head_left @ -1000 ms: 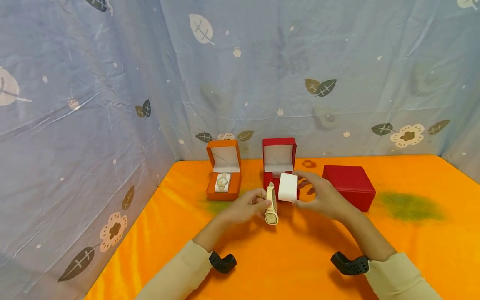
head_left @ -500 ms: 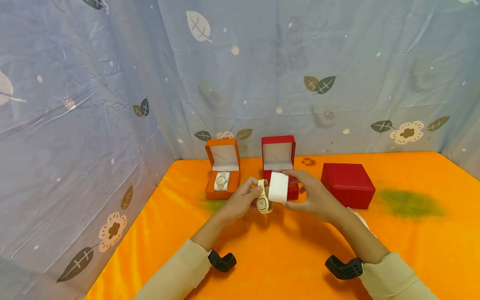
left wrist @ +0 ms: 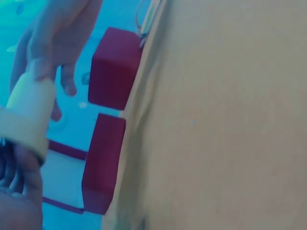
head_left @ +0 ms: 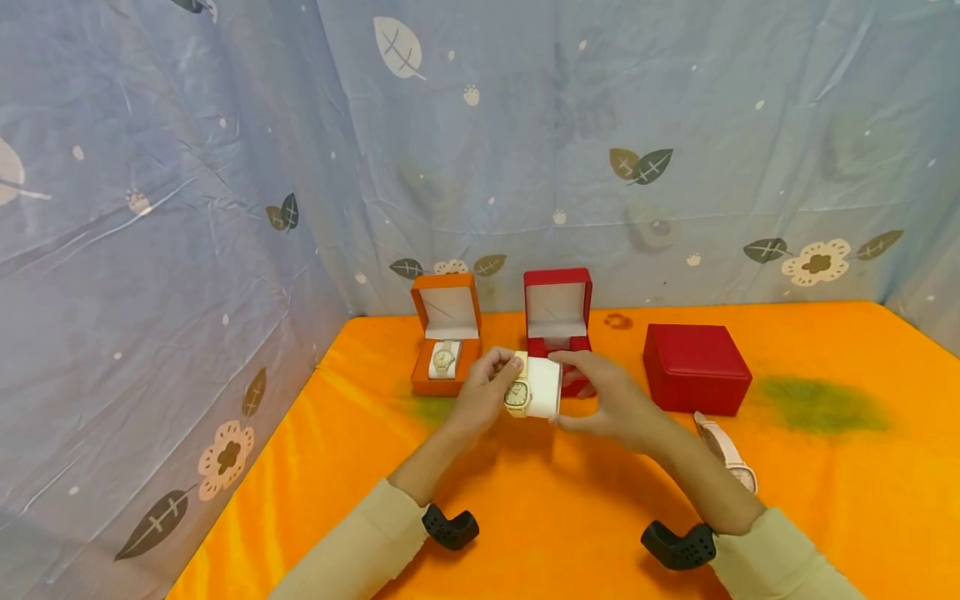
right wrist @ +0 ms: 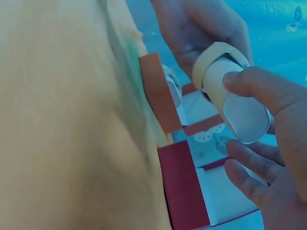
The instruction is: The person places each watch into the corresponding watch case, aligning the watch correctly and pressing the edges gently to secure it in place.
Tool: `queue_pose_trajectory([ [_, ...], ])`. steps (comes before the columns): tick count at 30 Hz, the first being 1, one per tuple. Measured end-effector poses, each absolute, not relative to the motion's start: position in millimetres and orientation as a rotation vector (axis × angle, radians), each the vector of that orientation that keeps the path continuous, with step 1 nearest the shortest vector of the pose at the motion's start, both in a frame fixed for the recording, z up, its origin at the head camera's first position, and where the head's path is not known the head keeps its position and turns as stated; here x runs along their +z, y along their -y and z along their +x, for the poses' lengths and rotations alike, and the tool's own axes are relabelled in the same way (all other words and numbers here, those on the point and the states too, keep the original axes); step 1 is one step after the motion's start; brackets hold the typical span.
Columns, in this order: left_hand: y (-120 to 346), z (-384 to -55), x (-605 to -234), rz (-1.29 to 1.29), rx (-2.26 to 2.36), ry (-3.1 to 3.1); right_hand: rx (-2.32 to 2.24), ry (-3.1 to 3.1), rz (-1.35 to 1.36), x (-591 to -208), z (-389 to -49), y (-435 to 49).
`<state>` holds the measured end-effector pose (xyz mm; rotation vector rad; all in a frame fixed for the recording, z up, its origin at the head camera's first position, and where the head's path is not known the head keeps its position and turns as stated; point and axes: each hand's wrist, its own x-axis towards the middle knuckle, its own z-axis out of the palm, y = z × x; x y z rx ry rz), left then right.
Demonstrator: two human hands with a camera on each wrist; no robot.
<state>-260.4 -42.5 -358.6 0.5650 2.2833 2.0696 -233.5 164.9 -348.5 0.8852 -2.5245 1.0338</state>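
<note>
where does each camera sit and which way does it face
Head: worn on the head, facing forward and down at the held watch; left hand, right hand and sleeves show.
Left wrist: on that wrist, facing the white cushion; both hands show.
Right wrist: on that wrist, facing the cushion's end; both hands show.
Shared: both wrist views show the open red box.

The orange cloth (head_left: 562, 537) is brightly lit, and soft shadows are cast on it. Both wrist views are blurred and partly tinged blue.
</note>
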Motion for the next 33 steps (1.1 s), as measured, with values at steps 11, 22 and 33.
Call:
queue_pose_trajectory([
  [11,34,-257,-355,0.471,2.273,-2.372,1.052,2.441,0.865,-350,-227,-150],
  [22,33,-259,-360,0.305,2.46,-2.131,0.938,2.4,0.936,-351,-225,-147],
  [33,25,-253,-360,0.272,2.556,-1.881,0.878,2.435,0.901,-351,-222,-141],
])
